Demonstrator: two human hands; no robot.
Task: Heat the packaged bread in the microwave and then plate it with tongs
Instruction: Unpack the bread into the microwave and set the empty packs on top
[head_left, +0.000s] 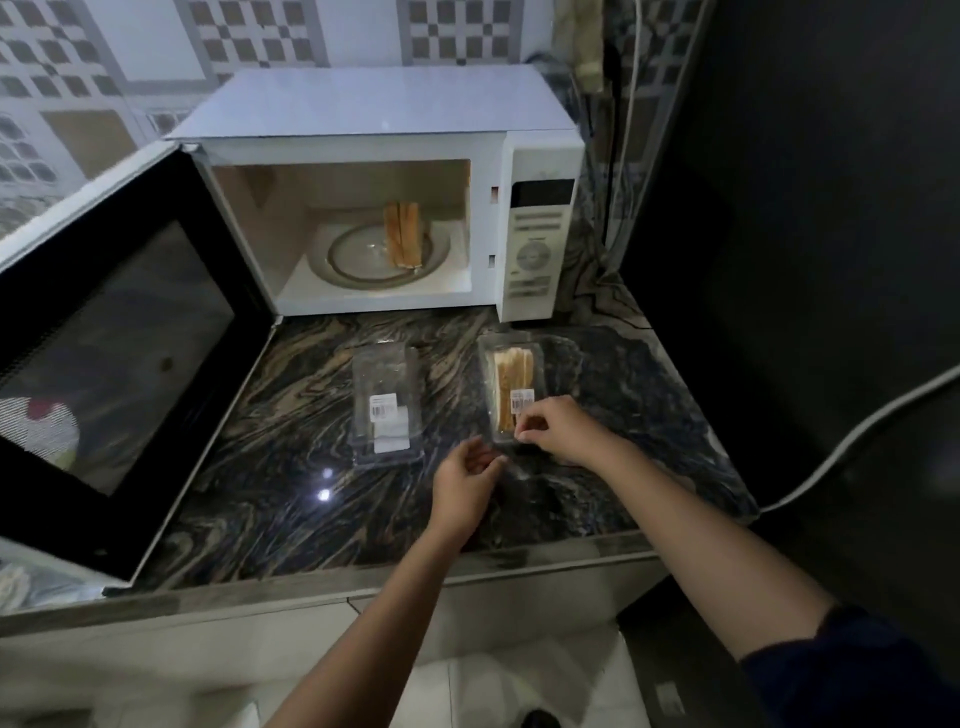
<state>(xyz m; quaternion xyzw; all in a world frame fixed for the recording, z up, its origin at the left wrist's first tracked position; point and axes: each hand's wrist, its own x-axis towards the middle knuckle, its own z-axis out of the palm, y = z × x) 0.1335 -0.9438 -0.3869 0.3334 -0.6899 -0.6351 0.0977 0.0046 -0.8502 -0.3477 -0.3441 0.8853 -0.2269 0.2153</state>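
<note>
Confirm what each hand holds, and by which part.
Right hand pinches the bread package at its near end, beside the label. Left hand sits just short of that end, fingers curled; a grip there cannot be told.

The white microwave oven stood at the back of the dark marbled stone worktop. Its black-framed glass door hung wide open and walled off the left side. The cavity was open to the front. Golden bread slices sat just right of the middle of the round glass turntable, and its left part was bare. An empty clear plastic pack and a clear plastic pack holding bread lay apart, with bare stone between them. A black wall closed the right side.
</note>
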